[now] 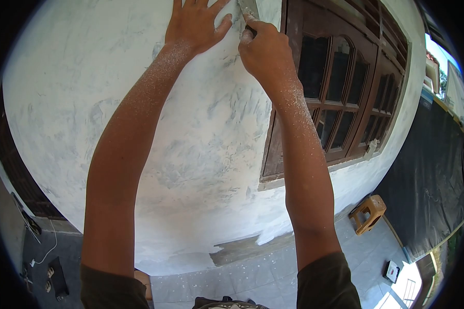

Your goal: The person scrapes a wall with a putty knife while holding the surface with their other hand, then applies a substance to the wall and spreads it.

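Note:
Both arms stretch up against a wall (206,134) coated in patchy white and grey. My left hand (195,24) lies spread on the wall near the top edge, its fingertips cut off by the frame. Beside it, my right hand (265,49) is closed round the dark handle of a scraper (249,7), whose metal blade points up and is partly out of view. White dust speckles both forearms. Just right of the scraper is the frame of a brown wooden window (340,77).
A wooden-looking stool (368,212) stands on the grey tiled floor (216,288) at right, by a black sheet (423,170). A small box-like object (391,271) lies nearby. At lower left are a white cable (49,247) and sandals (49,278). White flakes dot the floor.

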A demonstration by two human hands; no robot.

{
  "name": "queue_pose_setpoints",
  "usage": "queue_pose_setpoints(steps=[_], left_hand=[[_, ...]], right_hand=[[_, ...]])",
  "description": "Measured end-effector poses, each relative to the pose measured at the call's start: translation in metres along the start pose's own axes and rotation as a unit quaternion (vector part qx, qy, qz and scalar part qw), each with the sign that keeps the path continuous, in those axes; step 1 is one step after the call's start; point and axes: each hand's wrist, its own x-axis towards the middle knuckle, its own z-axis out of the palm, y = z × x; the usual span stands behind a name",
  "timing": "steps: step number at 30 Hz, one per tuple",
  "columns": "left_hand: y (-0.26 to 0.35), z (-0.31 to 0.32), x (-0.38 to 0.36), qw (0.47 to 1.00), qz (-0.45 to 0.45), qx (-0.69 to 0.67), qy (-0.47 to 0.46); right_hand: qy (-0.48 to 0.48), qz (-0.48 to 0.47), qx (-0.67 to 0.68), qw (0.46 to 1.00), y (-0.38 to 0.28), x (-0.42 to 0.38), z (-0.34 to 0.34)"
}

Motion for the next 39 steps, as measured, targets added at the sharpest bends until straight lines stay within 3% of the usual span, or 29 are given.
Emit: queue_pose_setpoints(steps=[11,13,19,26,32,36,39], left_hand=[[0.0,0.001,0.0,1.0,0.001,0.002,-0.007],[-0.002,0.002,0.0,1.0,0.005,-0.005,0.012],[0.0,-0.003,0.002,1.0,-0.007,0.009,-0.023],[-0.001,0.001,0.002,1.0,0.004,-0.006,0.0],[0.007,0.002,0.012,0.998,-0.038,0.003,-0.045],[0.005,0.007,0.013,0.999,-0.033,0.005,-0.005],[0.005,0.004,0.014,0.999,-0.037,-0.007,-0.005]], right_hand=[[0.007,0.011,0.012,1.0,-0.002,0.004,0.003],[-0.028,0.05,0.006,0.998,-0.007,-0.015,-0.006],[0.007,-0.002,0.015,1.0,-0.001,0.017,0.004],[-0.021,0.002,-0.014,1.0,0.001,-0.013,-0.003],[0.016,-0.01,-0.013,1.0,-0.01,0.022,-0.005],[-0.025,0.063,-0.009,0.998,-0.004,-0.005,-0.001],[0.021,0.01,0.011,1.0,-0.002,0.002,0.008]])
